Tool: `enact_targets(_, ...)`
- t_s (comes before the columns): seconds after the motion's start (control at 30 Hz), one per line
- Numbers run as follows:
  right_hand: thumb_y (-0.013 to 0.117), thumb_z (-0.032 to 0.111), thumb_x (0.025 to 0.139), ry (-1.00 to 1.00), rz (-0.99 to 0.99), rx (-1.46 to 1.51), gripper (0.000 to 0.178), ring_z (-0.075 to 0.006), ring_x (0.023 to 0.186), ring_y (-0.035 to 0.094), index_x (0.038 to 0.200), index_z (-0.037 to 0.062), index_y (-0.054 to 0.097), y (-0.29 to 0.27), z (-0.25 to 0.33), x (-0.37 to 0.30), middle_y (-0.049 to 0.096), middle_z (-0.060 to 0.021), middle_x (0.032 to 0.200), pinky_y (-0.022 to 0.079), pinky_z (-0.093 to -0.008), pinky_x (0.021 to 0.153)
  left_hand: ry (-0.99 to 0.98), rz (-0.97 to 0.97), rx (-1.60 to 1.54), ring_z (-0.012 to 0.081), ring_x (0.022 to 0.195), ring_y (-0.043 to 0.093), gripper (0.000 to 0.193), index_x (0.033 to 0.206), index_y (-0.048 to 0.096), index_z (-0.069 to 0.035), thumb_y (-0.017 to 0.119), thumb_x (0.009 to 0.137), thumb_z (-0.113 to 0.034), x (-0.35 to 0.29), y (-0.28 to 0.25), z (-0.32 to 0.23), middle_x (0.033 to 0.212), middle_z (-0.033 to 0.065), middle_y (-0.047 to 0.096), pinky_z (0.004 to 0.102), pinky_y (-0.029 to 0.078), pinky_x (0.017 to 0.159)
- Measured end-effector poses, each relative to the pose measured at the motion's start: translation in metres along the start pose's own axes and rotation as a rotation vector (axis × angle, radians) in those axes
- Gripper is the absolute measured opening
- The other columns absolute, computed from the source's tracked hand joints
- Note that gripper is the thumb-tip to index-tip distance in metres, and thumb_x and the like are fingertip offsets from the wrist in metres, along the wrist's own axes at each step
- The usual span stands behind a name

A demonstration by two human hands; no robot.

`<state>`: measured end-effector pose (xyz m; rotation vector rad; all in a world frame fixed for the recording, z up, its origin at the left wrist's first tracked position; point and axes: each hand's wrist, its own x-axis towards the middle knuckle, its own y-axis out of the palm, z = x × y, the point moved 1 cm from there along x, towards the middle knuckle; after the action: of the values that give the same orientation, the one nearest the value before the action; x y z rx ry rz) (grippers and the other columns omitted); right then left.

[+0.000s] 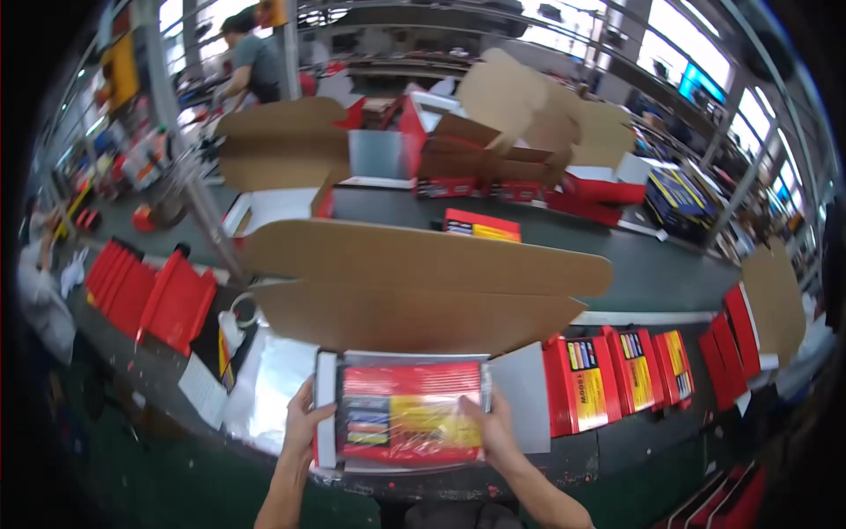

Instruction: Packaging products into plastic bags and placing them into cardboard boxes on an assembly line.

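Red plastic-wrapped box (412, 414) was held low at frame centre, left hand (304, 419) and right hand (495, 429) clasped on opposite edges; even grip was advised above the open cardboard carton (414, 291).

Three upright red-yellow boxes (582, 384) (636, 368) (676, 361) at right; one plastic-wrapped box (410, 414); two hands (304, 421) (495, 428).

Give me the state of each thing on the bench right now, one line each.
Left hand: gripping the left edge of the wrapped box.
Right hand: gripping its right edge.
Wrapped box: closed, in clear film, lying flat.
Big carton: open, flaps spread flat.
Red boxes: closed, standing in a row at right.
Red box on belt: closed, lying flat.
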<state>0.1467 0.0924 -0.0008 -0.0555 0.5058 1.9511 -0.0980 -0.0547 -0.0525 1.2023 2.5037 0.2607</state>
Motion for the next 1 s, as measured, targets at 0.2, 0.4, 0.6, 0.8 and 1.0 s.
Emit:
enact_targets(0.2, 0.056, 0.006, 0.087, -0.535, 0.107, -0.572, 0.061, -0.0321, 0.129, 0.039, 0.141, -0.004, 0.028, 0.017, -0.019, 0.015, 0.04, -0.0232, 0.136, 0.028, -0.0383, 0.108, 0.191, -0.135, -0.053, 0.021, 0.09, 0.064, 0.055, 0.128, 0.047, 0.003, 0.061, 0.075, -0.004, -0.025, -0.019, -0.024, 0.108, 0.0122, 0.061, 0.0321, 0.053, 0.081)
enact_targets(0.4, 0.062, 0.001, 0.075, -0.791, 0.175, -0.68, 0.043, -0.0412, 0.108, 0.058, 0.118, -0.0022, 0.055, 0.011, -0.005, -0.027, 0.058, -0.0228, 0.118, 0.045, -0.0414, 0.095, 0.052, -0.368, -0.078, 0.0187, 0.07, 0.062, 0.043, 0.123, 0.049, 0.001, 0.059, 0.082, -0.002, -0.029, -0.047, 0.0, 0.091, 0.0092, 0.062, 0.0286, 0.053, 0.061)
enact_targets(0.6, 0.076, 0.009, 0.073, -0.432, -0.112, -0.358, 0.089, -0.0293, 0.125, 0.046, 0.142, -0.0064, 0.023, -0.084, 0.006, -0.012, 0.045, -0.021, 0.137, 0.036, -0.0397, 0.106, 0.103, -0.398, 0.086, 0.0148, 0.062, 0.06, 0.032, 0.117, 0.054, 0.001, 0.061, 0.088, -0.012, -0.025, -0.054, 0.004, 0.085, 0.0068, 0.062, 0.0276, 0.049, 0.055)
enact_targets(0.8, 0.058, 0.014, 0.093, -0.206, -0.123, -0.156, 0.033, -0.0069, 0.08, 0.053, 0.119, -0.0063, 0.058, -0.066, -0.045, 0.017, 0.063, -0.006, 0.091, 0.046, -0.0232, 0.068, 0.08, -0.286, 0.182, 0.0152, 0.07, 0.062, 0.035, 0.119, 0.052, 0.0, 0.06, 0.088, -0.016, -0.033, 0.004, -0.034, 0.089, 0.0069, 0.063, 0.026, 0.05, 0.061)
enact_targets(1.0, 0.055, 0.01, 0.094, -0.267, -0.157, -0.085, 0.025, -0.0071, 0.082, 0.056, 0.108, -0.0104, 0.061, -0.103, 0.052, 0.036, 0.066, -0.0047, 0.088, 0.047, -0.0246, 0.069, 0.215, -0.288, 0.219, 0.016, 0.079, 0.063, 0.038, 0.123, 0.05, 0.001, 0.057, 0.09, -0.017, -0.005, 0.082, -0.079, 0.097, 0.0078, 0.064, 0.0277, 0.051, 0.069)
